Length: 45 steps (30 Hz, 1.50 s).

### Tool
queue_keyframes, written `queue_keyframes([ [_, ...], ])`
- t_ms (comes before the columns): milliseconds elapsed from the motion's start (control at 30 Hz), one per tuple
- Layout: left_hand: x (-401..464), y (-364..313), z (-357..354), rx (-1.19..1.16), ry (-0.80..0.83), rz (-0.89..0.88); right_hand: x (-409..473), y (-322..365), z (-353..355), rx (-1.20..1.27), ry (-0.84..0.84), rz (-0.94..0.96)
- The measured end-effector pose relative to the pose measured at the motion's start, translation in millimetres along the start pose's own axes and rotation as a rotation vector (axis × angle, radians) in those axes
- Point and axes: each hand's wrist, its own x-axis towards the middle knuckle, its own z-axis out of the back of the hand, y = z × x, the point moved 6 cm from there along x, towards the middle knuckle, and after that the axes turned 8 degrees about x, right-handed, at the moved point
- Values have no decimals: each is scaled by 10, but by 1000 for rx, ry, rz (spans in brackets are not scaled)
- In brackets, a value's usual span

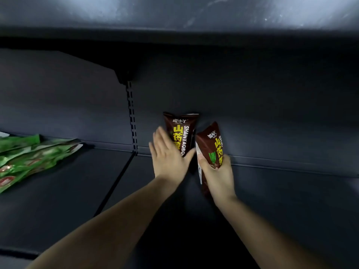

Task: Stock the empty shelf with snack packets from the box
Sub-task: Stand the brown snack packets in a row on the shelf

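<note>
Reaching into a dark shelf [272, 200], both hands meet near the middle of the frame. The left hand [168, 156] has its fingers [159, 138] straight and spread, the palm laid flat against the front of a brown snack packet [181, 131] that stands upright against the back wall [252, 113], with yellow and white lettering running down its face. The thumb points right, toward the other hand. No finger of this hand curls round anything.

Just to the right, the right hand [218, 175] grasps a second brown packet [210, 146] of the same kind, thumb and fingers wrapped round its lower half. This packet is tilted, its top leaning to the right and away from the standing one; their upper parts are apart, and whether their lower parts touch cannot be told, since the hands cover that spot. Its bottom end shows below the wrist, and whether that end rests on the shelf cannot be told.

Both bare forearms run from the lower edge of the frame up to the centre.

A slotted upright strip [132, 121] runs down the back wall left of the hands, and a dark seam continues from it across the shelf floor. At the far left of the frame, a heap of green packets [29, 154] lies flat on the neighbouring section. Another shelf [174, 14] spans the top of the frame, lit in pale patches.
</note>
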Motion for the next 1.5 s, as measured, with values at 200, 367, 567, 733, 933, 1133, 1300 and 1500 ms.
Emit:
queue_keyframes([
  [200,72,-201,-70,343,-157,-466,-19,-18,25,-24,-8,-21],
  [367,153,-138,-258,321,-129,-384,-5,-25,35,-7,-5,-17],
  [567,139,-176,-224,285,-91,-369,-4,1,49,26,-2,-47],
  [733,-67,-315,199,-181,-5,-472,-27,83,44,-64,-18,-8],
  [933,-219,-479,305,-969,388,-17,-255,252,-1,-295,78,165],
  [1133,16,-164,416,-1144,302,356,-351,209,-290,-101,437,32],
  [1300,112,-21,440,-1146,348,403,-313,131,-381,-240,548,-17],
  [1500,198,50,442,-1045,342,275,-282,120,-563,-401,561,54],
])
